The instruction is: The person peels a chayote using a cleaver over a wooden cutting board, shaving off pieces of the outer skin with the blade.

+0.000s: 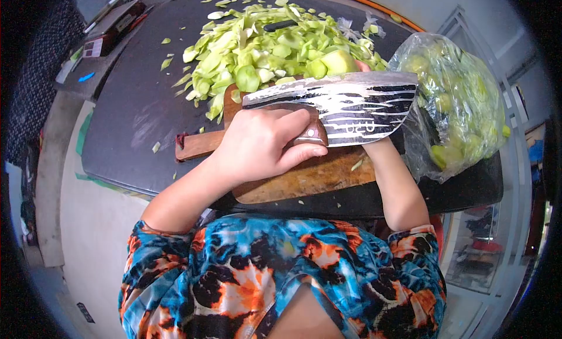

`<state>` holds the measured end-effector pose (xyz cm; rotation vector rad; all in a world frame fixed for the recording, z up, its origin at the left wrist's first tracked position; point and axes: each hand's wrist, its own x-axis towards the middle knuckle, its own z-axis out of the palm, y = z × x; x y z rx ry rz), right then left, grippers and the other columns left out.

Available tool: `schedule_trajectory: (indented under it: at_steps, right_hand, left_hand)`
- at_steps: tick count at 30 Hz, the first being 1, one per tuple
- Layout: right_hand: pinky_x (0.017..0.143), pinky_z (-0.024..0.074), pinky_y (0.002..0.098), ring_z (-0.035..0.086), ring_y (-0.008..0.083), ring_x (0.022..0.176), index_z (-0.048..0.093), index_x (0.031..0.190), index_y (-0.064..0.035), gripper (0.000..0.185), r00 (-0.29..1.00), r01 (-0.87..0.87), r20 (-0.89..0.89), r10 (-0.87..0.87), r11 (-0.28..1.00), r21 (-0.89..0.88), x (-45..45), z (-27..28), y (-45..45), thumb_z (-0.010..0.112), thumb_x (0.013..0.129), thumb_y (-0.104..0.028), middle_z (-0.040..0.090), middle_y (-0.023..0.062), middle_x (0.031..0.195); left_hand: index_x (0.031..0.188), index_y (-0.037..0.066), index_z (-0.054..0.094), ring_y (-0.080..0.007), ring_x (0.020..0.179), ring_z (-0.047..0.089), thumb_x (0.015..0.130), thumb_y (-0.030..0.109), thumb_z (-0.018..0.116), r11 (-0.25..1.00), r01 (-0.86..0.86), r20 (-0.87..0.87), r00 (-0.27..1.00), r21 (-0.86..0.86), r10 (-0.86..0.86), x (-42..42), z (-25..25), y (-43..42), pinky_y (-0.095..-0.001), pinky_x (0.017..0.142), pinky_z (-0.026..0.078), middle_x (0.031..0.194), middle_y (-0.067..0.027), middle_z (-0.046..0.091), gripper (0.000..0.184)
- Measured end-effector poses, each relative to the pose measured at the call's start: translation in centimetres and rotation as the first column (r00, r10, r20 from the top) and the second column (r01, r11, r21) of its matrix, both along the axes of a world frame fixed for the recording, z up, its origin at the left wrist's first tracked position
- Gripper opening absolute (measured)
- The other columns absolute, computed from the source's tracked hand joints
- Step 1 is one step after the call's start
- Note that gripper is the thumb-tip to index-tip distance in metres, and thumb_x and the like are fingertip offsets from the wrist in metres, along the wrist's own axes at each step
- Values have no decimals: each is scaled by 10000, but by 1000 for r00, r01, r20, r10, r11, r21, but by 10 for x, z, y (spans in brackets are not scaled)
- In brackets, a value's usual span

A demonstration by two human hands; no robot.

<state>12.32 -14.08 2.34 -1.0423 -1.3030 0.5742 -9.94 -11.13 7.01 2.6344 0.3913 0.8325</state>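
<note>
My left hand (269, 141) is closed around the wooden handle of a broad cleaver (369, 105). Its wide blade, streaked with wet reflections, points right above a wooden cutting board (304, 184). Behind the blade, my right hand (363, 66) is mostly hidden; its fingertips show at the right end of a pale green vegetable chunk (339, 63), which it appears to grip. A large heap of thin green slices (263, 46) lies just beyond the board, and a dark-handled object (280, 25) rests on top of it.
A clear plastic bag (453, 105) of green vegetables stands at the right of the dark table (137, 116). The board's handle (199, 146) points left. Loose slices are scattered around the heap. Boxes (114, 26) stand at the far left.
</note>
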Motion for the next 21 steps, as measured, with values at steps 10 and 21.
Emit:
schedule_trajectory:
  at_steps: [10,21]
  right_hand:
    - [863,489,349,636,236,973,618,1043,-29,452,871,302,326,-367,924,234,4,9,-5,785,642,-153,664,103,942]
    - [940,476,349,600,205,1047,462,1247,-47,801,787,364,354,-506,843,396,37,29,-13,871,572,-185,605,106,1125]
  left_hand:
    - [870,54,623,-352,641,631,875,440,613,980,-180,-38,983,-83,177,-10,-7,19,-431,589,501,690,-140,630,387]
    - [995,128,671,-311,743,666,866,469,620,830,-555,-163,825,-51,541,0,-18,60,-401,667,515,767,-137,667,369]
